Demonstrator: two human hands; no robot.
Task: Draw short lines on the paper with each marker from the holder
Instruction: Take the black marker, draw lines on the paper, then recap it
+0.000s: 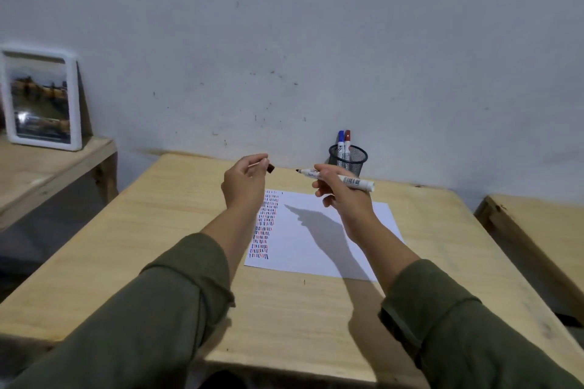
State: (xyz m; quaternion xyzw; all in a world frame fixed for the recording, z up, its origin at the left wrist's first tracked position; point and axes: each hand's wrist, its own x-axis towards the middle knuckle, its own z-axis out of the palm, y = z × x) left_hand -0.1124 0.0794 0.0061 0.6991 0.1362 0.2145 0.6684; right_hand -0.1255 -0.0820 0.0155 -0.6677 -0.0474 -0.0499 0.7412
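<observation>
My right hand [339,191] holds an uncapped white marker [355,181] level above the paper, its black tip pointing left. My left hand [245,181] is raised beside it and pinches the marker's dark cap [271,168] between its fingertips, a short gap from the tip. The white paper [328,249] lies on the wooden table [177,230] below both hands, with columns of short red, blue and black lines along its left edge. A black mesh holder [355,158] stands at the back by the wall with a blue-capped marker [340,140] and a red-capped marker [347,139] upright in it.
A white-framed picture [41,98] leans against the wall on a lower wooden shelf [53,164] at the left. Another wooden surface [543,224] sits to the right of the table. The wall runs close behind the holder.
</observation>
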